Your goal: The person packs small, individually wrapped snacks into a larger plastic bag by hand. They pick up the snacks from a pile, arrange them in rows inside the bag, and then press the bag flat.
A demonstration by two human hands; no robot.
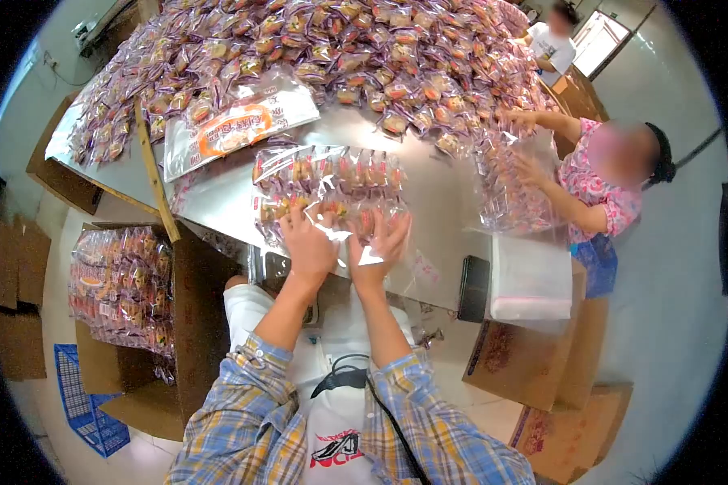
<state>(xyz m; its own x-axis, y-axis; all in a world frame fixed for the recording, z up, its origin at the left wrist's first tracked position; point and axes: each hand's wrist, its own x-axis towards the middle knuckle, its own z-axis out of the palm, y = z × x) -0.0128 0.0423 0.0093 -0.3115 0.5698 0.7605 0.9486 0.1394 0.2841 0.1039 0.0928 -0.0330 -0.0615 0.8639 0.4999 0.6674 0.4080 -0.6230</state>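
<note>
A clear plastic bag (332, 171) lies on the metal table in front of me, packed with rows of small wrapped pastries. My left hand (309, 249) rests on the near left part of this bag, its fingers spread over the plastic. Beside it, my right hand (375, 252) presses the near right part, thumb and fingers apart. Glare hides some of the plastic between the hands. Just beyond the bag are flat printed bags (239, 129), white with orange and red markings. A large heap of wrapped pastries (364, 48) covers the far side of the table.
An open carton (206, 299) at the left holds filled bags (121, 283). A wooden strip (152, 166) runs along the table edge. At right lie a phone (474, 283) and clear bags (530, 275). A co-worker (607, 182) handles another bag. Cartons (514, 364) stand below.
</note>
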